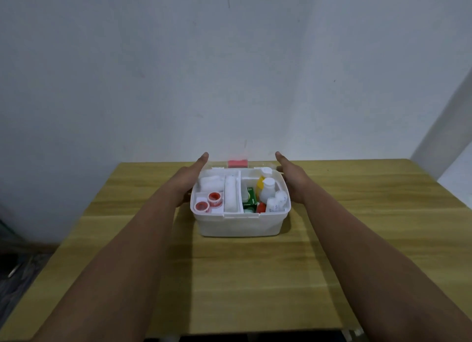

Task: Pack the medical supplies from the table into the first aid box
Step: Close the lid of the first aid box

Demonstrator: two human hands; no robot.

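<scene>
A white first aid box (240, 224) stands open in the middle of the wooden table (255, 278). Its tray holds two red-and-white tape rolls (208, 201), white gauze and bandage rolls (231, 193), a green carton (249, 196), white bottles (268, 188), a yellow bottle and a red cap. The clear lid with a red handle (238, 163) is folded back behind the box. My left hand (190, 179) lies along the box's left side and my right hand (291, 178) along its right side. Both thumbs point straight up toward the lid's corners, and the fingers are partly hidden.
The table's far edge meets a plain pale wall just behind the box. Bare wood surrounds the box on all sides. Dark floor clutter lies beyond the table's left edge.
</scene>
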